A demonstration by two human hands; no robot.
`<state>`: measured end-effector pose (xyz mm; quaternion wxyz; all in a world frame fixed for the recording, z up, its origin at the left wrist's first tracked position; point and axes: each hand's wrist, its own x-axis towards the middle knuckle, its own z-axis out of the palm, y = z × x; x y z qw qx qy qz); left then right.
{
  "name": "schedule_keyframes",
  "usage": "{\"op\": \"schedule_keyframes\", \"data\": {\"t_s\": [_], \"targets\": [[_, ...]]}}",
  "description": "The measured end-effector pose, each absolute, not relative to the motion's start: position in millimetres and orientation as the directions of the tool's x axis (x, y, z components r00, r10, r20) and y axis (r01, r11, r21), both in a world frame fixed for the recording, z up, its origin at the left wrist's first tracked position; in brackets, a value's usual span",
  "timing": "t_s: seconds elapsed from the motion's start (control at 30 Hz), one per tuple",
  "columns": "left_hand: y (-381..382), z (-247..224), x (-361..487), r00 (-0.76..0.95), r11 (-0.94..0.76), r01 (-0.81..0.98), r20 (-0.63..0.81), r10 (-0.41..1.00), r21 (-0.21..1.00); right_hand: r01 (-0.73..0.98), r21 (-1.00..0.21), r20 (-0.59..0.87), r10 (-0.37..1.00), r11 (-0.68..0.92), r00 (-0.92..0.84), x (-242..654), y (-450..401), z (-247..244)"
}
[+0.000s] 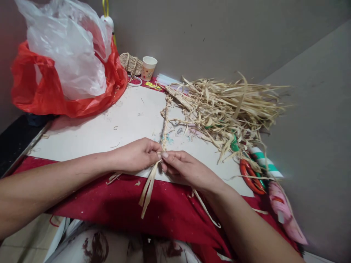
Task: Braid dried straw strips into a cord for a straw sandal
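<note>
A braided straw cord (pixel 165 122) runs down the white board toward me, and both my hands meet at its near end. My left hand (pixel 142 154) is closed, thumb and finger pinching the braid. Right beside it, my right hand (pixel 182 165) pinches strands at the same spot, fingertips almost touching the left ones. Loose flat straw strands (pixel 148 190) hang below the hands over the red cloth. Another strand (pixel 207 210) trails under my right wrist. The exact crossing of strands is hidden by my fingers.
A large heap of dry straw (pixel 233 102) lies at the right. Red-handled scissors (pixel 251 177) and a striped roll (pixel 265 162) sit near it. A red plastic bag (pixel 41 93) stands at left, with a paper cup (pixel 149 68) and coiled straw rope (pixel 131 63) along the wall.
</note>
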<state>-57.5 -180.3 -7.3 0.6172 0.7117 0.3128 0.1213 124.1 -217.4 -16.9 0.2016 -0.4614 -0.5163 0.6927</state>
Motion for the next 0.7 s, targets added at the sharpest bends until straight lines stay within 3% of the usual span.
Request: {"op": "schedule_keyframes", "data": {"t_s": [0.2,0.43,0.57,0.7], "targets": [[-185,-1,-57,0.695,-0.246,0.493,-0.208,0.688,0.835,0.106,-0.881,-0.449,0.746,-0.46,-0.492,122,-215,-20],[-197,15,-54,0.624,-0.429,0.709,-0.215,0.751,0.56,0.182,-0.89,-0.456,0.833,-0.419,-0.313,113,-224,-22],[-216,9,-56,0.685,-0.612,0.706,-0.123,0.718,0.355,0.073,-0.9,-0.43,0.849,-0.43,-0.306,110,-226,-22],[-233,-8,-58,0.745,-0.734,0.657,0.002,0.667,0.171,-0.067,-0.841,-0.479,0.795,-0.538,-0.374,108,-226,-19]]}}
